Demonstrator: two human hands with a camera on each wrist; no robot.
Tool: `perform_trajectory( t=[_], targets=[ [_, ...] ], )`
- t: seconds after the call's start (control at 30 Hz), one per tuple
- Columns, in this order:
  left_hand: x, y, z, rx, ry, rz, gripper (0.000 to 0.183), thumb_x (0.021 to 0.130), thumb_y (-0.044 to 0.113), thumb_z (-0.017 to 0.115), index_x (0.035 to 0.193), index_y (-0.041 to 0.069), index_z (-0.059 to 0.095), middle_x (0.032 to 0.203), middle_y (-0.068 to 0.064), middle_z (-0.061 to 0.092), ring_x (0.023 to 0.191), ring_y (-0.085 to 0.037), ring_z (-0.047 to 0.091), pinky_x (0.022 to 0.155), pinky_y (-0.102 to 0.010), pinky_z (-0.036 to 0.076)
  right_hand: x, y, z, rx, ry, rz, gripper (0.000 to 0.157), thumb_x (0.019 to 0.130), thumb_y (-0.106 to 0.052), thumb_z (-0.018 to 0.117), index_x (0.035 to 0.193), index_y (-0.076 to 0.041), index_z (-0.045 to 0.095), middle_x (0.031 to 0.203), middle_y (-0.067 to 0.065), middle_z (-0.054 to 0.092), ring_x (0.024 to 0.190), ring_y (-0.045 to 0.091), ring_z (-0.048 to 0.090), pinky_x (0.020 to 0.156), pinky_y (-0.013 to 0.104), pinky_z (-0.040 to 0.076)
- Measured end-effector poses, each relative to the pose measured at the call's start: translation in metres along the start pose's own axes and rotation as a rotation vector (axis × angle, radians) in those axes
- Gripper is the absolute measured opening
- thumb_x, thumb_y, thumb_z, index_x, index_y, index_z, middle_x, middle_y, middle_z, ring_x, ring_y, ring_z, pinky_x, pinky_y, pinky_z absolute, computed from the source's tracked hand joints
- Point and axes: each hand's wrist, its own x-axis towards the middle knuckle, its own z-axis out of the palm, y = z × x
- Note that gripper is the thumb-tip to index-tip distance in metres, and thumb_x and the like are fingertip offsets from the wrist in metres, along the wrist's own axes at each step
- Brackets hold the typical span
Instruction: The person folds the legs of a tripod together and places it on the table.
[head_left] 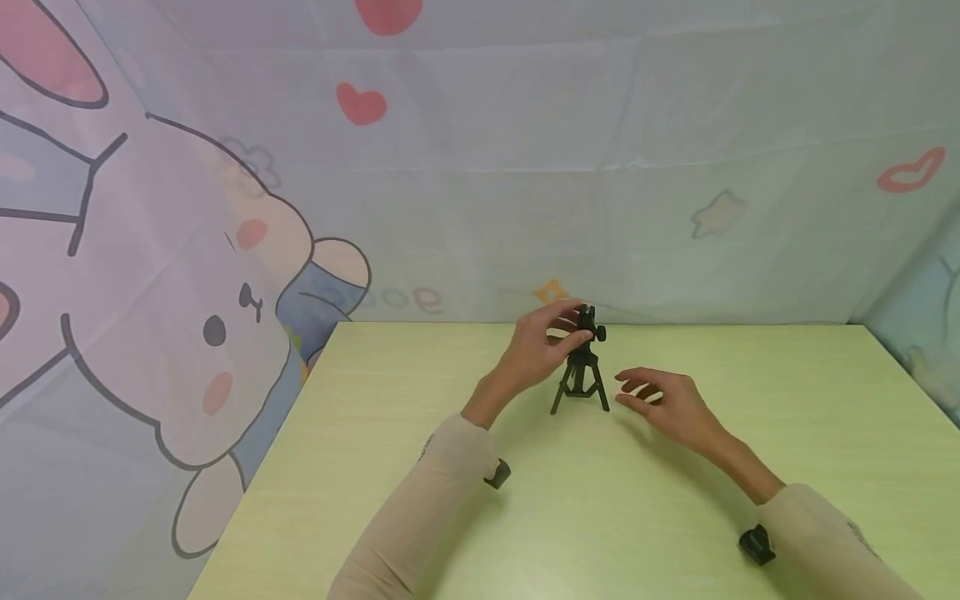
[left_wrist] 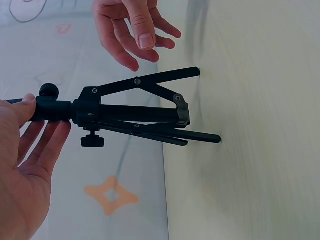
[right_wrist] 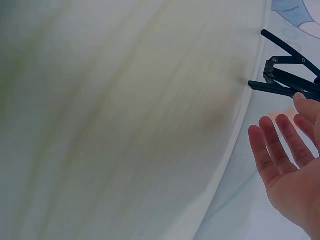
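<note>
A small black tripod (head_left: 579,375) stands upright with its legs spread, near the far edge of the table. My left hand (head_left: 542,340) grips its upper part between thumb and fingers; in the left wrist view the thumb and fingers of that hand (left_wrist: 31,165) hold the black column above the legs. Two knobs show on the tripod (left_wrist: 135,112) there. To the right of the legs, my right hand (head_left: 671,406) hovers apart from the tripod, its fingers loosely bent and holding nothing. The right wrist view shows this hand (right_wrist: 292,170) beside the tripod legs (right_wrist: 280,85).
The pale yellow-green table (head_left: 420,400) ends at a hanging cloth (head_left: 487,233) printed with hearts and stars. A large printed rabbit (head_left: 217,333) covers the cloth on the left. Black wrist mounts (head_left: 757,544) sit at both sleeves.
</note>
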Motion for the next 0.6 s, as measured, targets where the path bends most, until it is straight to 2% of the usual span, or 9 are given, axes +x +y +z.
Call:
perform_trajectory(
  t=[0.27,0.6],
  targets=[
    [-0.0001,0.0014,-0.0014,0.016,-0.009,-0.018,0.043,0.101,0.016,0.071,0.140,0.004,0.060,0.120,-0.010,0.068,0.111,-0.020,0.066,0.086,-0.020,0.058,-0.0027,0.0018,-0.0032,-0.001,-0.004,-0.003,0.026,0.093,-0.008,0.079,0.119,-0.004,0.074,0.101,0.009,0.077,0.084,0.018,0.074,0.072,0.031,0.063],
    [0.0007,0.0009,-0.0014,0.011,-0.024,-0.022,0.042,0.102,0.017,0.070,0.140,0.005,0.060,0.118,-0.010,0.068,0.109,-0.019,0.068,0.087,-0.020,0.058,-0.0019,0.0013,-0.0017,0.005,-0.021,-0.026,0.025,0.093,-0.006,0.079,0.117,-0.001,0.074,0.100,0.009,0.077,0.083,0.022,0.075,0.072,0.035,0.064]
  ],
)
